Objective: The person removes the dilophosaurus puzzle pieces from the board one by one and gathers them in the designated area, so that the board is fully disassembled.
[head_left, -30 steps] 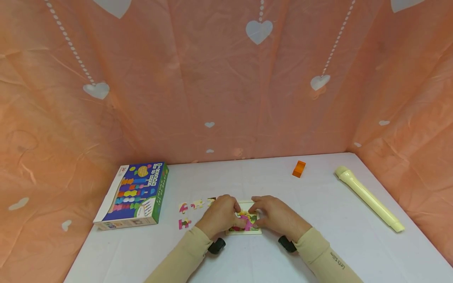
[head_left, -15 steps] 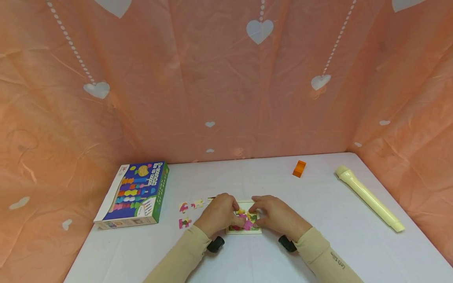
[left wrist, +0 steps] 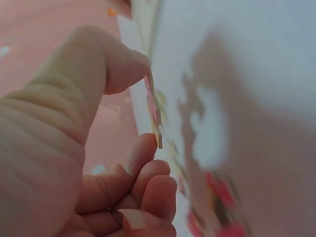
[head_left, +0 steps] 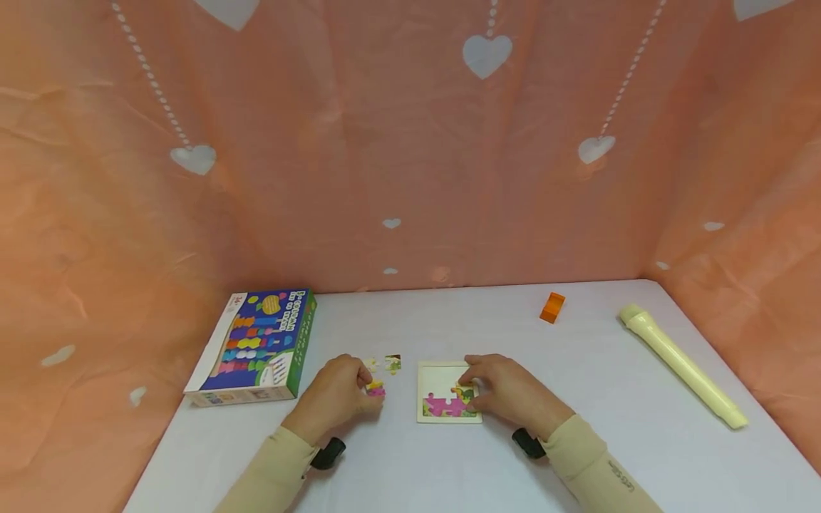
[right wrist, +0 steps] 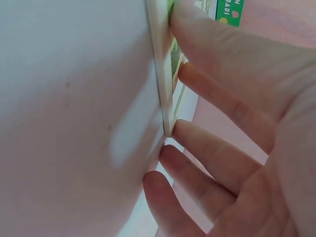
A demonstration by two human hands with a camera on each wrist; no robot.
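Note:
In the head view my left hand [head_left: 336,396] is left of a small puzzle tray [head_left: 420,393]. It pinches a yellow and pink jigsaw piece [head_left: 375,390] between thumb and fingertip. The left wrist view shows this jigsaw piece [left wrist: 154,109] edge-on, raised off the table, its shadow beside it. Pink and green pieces [head_left: 447,407] fill the tray's lower part and right side; its upper left is bare. My right hand [head_left: 509,388] rests at the tray's right side. In the right wrist view its fingertips touch the pale frame [right wrist: 165,94], the lower fingers extended.
Loose jigsaw pieces [head_left: 393,363] lie just beyond my left hand, and blurred pink ones [left wrist: 222,190] show in the left wrist view. A blue and green toy box [head_left: 256,345] stands at left. An orange block [head_left: 552,308] and a pale yellow tube [head_left: 680,365] lie at right.
My left hand has moved left off the tray, carrying the yellow and pink jigsaw piece out of it. The right hand stays at the tray's right side. The head view has shifted slightly.

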